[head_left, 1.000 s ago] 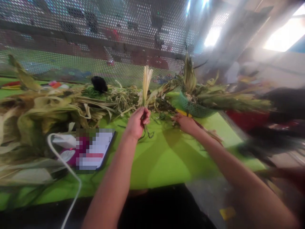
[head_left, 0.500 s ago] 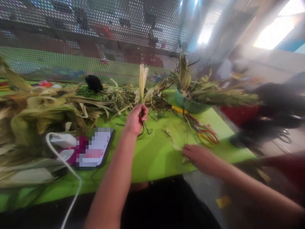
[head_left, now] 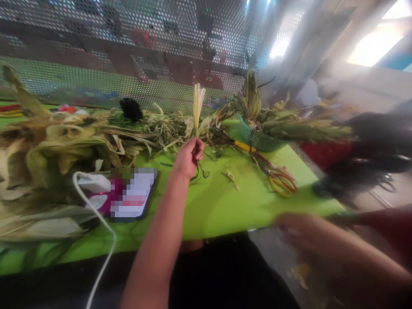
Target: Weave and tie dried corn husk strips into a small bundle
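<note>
My left hand (head_left: 189, 156) is closed around a bundle of pale dried corn husk strips (head_left: 198, 107), which stands upright above the fist. Dark, wire-like stems (head_left: 203, 170) with a curled end stick out below the same fist. Smeared by motion, my right hand (head_left: 296, 231) is past the table's front edge at the right, and its fingers cannot be made out. Between the hands, a small husk scrap (head_left: 231, 178) lies on the green tabletop (head_left: 215, 210). Scissors with red and yellow handles (head_left: 283, 184) rest to the right of it.
Dried husks (head_left: 58, 150) are heaped at the left. A phone (head_left: 135, 193) and a white cable (head_left: 107, 227) lie in front of them. At the back right, a green basket (head_left: 257, 137) holds more husks. A perforated metal panel (head_left: 161, 56) rises behind the table.
My right hand has moved right and toward me, off the tabletop, and the pale scrap it held over the table no longer shows there. My left hand keeps its grip on the bundle.
</note>
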A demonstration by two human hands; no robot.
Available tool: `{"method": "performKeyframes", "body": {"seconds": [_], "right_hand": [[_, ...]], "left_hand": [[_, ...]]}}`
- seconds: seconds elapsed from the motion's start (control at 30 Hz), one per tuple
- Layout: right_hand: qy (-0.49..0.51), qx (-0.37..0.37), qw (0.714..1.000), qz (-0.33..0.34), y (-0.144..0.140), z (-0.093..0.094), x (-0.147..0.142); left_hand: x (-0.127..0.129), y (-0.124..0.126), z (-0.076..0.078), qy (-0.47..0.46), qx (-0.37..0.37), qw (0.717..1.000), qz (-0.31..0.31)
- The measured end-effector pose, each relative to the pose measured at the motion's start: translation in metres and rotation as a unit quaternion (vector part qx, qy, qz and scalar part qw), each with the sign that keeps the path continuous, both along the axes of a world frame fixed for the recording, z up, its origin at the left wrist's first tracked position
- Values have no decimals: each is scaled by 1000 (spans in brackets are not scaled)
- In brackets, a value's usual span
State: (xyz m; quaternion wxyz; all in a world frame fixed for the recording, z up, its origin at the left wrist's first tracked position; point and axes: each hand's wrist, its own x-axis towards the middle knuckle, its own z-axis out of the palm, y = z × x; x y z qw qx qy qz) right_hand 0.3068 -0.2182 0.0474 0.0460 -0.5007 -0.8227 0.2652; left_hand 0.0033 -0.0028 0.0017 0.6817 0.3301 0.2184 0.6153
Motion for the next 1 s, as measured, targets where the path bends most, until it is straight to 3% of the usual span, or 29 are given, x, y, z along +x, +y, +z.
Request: {"method": "performKeyframes", "body": {"seconds": [0.13,0.3,0.43,0.57,0.73,0.87,1.0], "right_hand": [[-3,118,991,59,98,-25,-39],[5,239,970,-50,212,-64,-83],[-27,257,963,-73,259,-82,-91],[-54,282,950,-124,263,-75,-73],[57,254,948,-184,252,-54,-29],[100,198,963,-155,229,-47,-5],[77,148,979,-115,197,-42,2]], "left_hand": [[0,0,-1,8,-7,1000,-4],[-1,0,0,8,-7,1000,-4],[-1,-2,3,8,-6,1000,-8],[-1,-4,6,-3,-5,1000,-11],[-4,-6,10,-12,3,1000,-19],[-6,-8,13,-13,8,1000,-22],[-9,-10,17,-16,3,999,-28]]}}
